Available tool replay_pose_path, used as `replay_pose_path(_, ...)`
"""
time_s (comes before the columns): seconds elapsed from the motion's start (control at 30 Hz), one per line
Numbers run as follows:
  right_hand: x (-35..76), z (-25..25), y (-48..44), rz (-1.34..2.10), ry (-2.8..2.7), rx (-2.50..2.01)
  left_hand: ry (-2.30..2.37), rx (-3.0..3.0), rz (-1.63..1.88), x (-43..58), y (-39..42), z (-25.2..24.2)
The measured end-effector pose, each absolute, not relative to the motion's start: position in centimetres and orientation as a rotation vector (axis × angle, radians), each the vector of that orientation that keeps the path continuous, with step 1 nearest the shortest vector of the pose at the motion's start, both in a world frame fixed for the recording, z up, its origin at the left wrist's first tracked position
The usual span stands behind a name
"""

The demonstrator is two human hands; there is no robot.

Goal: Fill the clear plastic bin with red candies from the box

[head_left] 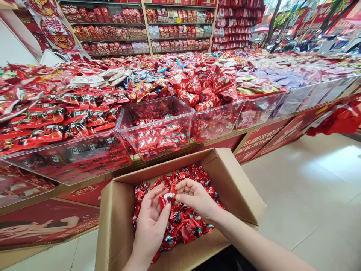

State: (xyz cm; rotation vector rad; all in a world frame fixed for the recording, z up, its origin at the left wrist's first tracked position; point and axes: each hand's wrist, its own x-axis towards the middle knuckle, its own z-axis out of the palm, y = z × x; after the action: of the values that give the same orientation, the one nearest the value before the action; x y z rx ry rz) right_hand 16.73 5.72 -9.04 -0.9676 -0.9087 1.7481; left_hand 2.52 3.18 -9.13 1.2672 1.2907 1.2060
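Note:
Both my hands are over an open cardboard box (239, 188) filled with red-wrapped candies (188, 227). Between them is a single wrapped candy (170, 196), red with a pale and dark print. My left hand (152, 220) holds its left side, with the thumb below and curled fingers above. From the other side, my right hand (197, 199) pinches its wrapper between thumb and fingertips. The clear plastic bin (158, 131) just beyond the box is partly filled with similar red-and-blue candies.
More clear bins heaped with red snack packets (77, 126) and triangular red packs (207, 88) line the counter. Stocked shelves (113, 22) stand behind. Red printed panels (262, 137) cover the counter front above the tiled floor (299, 195).

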Motion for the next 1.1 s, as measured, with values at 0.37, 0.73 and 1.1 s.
replay_pose_path(0.37,18.0,-8.9,5.0,0.545,-2.170,-0.702,1.267,0.782,0.999,2.0,2.9,-6.9)
replay_pose_path(0.73,18.8,4.1,10.2,-0.079,-2.182,-0.583,1.923,1.881,1.236,-6.7,5.1,-7.2)
replay_pose_path(1.1,11.1,8.2,29.0,-0.577,-2.816,-1.147,2.125,2.699,0.936,-9.1,6.8,-10.6)
